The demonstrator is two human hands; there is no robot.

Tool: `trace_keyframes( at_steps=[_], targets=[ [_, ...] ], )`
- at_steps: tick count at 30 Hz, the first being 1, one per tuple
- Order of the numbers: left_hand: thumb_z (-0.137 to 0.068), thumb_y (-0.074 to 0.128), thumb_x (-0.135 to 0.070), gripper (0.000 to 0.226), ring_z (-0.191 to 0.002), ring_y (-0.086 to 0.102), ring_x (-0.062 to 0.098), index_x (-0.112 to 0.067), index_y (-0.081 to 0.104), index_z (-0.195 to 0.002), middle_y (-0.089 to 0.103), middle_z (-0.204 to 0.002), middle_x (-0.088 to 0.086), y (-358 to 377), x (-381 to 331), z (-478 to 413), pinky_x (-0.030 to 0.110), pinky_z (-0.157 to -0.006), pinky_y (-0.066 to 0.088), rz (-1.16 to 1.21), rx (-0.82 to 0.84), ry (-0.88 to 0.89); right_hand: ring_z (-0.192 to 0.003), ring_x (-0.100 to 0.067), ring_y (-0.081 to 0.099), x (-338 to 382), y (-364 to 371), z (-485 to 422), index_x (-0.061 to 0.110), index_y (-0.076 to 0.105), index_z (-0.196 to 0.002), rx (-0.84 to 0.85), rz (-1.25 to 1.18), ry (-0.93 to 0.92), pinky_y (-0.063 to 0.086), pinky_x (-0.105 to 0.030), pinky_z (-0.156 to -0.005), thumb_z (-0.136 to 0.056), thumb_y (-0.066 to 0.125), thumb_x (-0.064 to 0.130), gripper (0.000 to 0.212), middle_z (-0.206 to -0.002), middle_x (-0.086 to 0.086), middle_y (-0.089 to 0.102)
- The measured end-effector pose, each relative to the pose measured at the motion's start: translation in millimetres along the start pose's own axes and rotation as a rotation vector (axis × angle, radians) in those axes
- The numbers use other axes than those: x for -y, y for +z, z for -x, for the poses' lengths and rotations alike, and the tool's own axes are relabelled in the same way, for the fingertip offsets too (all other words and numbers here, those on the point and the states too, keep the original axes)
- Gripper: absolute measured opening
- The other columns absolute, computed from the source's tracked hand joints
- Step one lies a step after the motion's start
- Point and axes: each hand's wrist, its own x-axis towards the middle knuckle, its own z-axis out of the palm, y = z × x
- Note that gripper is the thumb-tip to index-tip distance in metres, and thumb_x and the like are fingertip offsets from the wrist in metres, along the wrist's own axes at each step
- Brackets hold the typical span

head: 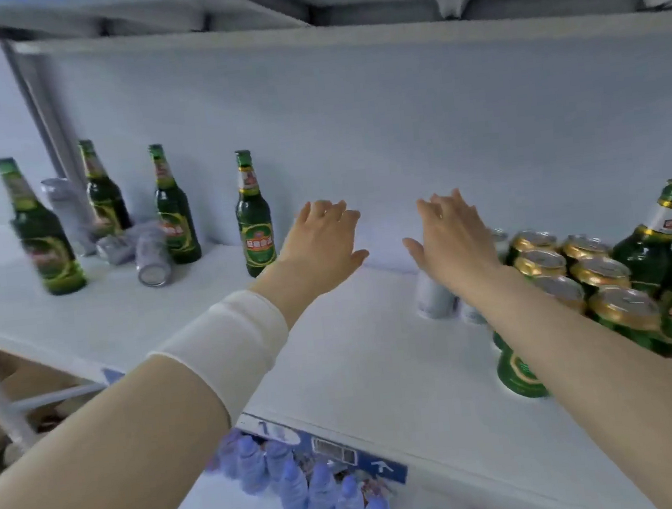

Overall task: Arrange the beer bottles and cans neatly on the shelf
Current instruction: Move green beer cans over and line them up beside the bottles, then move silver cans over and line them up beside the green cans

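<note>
White shelf (358, 359) | green bottles (254, 217) upright far left, fallen silver cans (151, 257) among them; gold-topped cans (601, 272) grouped right | left hand (320, 239), right hand (453, 238) spread, fingers open, nothing held | glass judged heavy, slippery, breakable: body grip advised

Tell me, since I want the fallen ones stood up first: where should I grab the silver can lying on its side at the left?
Grip the silver can across its round body, coming down from above. It lies with one end facing the shelf's front, beside a green bottle, so probably only its top and left flank are open.
</note>
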Motion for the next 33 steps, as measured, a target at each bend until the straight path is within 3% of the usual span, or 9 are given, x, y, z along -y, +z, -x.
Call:
trace_keyframes(
  at_steps=[5, 9, 14, 21, 27, 33],
  targets=[
    [-0.092, 0.044, -0.043, 0.058, -0.136, 0.029, 0.028, -0.012, 0.031, -0.140, 0.035, -0.147, 0.009, 1.9, 117.0, 60.6, 0.038, -0.114, 0.018, -0.021, 0.000, -0.134, -0.143, -0.036, 0.010, 144.2, 28.7, -19.0, 0.005, 0.024, -0.141, 0.031, -0.075, -0.172, 0.015, -0.046, -0.116, -0.094, 0.042, 0.035, 0.059, -0.147, -0.017, 0.030],
    [-0.092, 0.044, -0.044, 0.058, -0.135, 0.030, 0.029, -0.012, 0.032, -0.139, 0.037, -0.145, 0.009, 10.9, 222.3, 111.5, 0.038, -0.113, 0.020, -0.016, 0.026, -0.221, -0.137, -0.036, 0.022, 264.1, 58.5, -32.0, 0.005, 0.034, -0.135, 0.024, -0.165, -0.257, 0.024, -0.045, -0.112, -0.091, 0.046, 0.034, 0.054, -0.140, -0.017, 0.038],
    [-0.091, 0.046, -0.043, 0.061, -0.137, 0.029, 0.030, -0.013, 0.028, -0.141, 0.034, -0.149, 0.008, 36.9, 320.8, 147.1, 0.039, -0.113, 0.022, 0.049, 0.063, -0.317, -0.141, -0.033, 0.017, 366.4, 99.1, -44.3, 0.008, 0.026, -0.141, 0.103, -0.205, -0.286, 0.019, -0.043, -0.116, -0.093, 0.045, 0.034, 0.059, -0.149, -0.014, 0.029],
    [-0.091, 0.046, -0.045, 0.061, -0.137, 0.028, 0.028, -0.014, 0.030, -0.141, 0.035, -0.148, 0.007, 92.1, 390.4, 131.9, 0.037, -0.112, 0.023, 0.172, 0.103, -0.350, -0.136, -0.032, 0.027, 415.5, 151.9, -78.1, 0.007, 0.028, -0.139, 0.186, -0.179, -0.230, 0.030, -0.039, -0.110, -0.091, 0.049, 0.036, 0.059, -0.144, -0.015, 0.036],
    [-0.091, 0.047, -0.043, 0.062, -0.136, 0.031, 0.028, -0.013, 0.028, -0.142, 0.036, -0.147, 0.008, 132.6, 423.7, 81.8, 0.037, -0.110, 0.026, 0.275, 0.101, -0.345, -0.120, -0.027, 0.043, 416.6, 198.9, -119.6, 0.011, 0.038, -0.131, 0.158, -0.292, -0.137, 0.040, -0.032, -0.090, -0.085, 0.058, 0.039, 0.058, -0.132, -0.011, 0.044],
    [-0.091, 0.047, -0.039, 0.061, -0.136, 0.028, 0.029, -0.013, 0.026, -0.143, 0.032, -0.148, 0.009, 159.3, 459.0, 43.2, 0.038, -0.111, 0.024, 0.259, 0.068, -0.330, -0.133, -0.026, 0.033, 423.1, 243.5, -157.4, 0.014, 0.029, -0.140, 0.181, -0.415, -0.034, 0.037, -0.038, -0.102, -0.079, 0.064, 0.043, 0.076, -0.146, -0.008, 0.032]
  ],
)
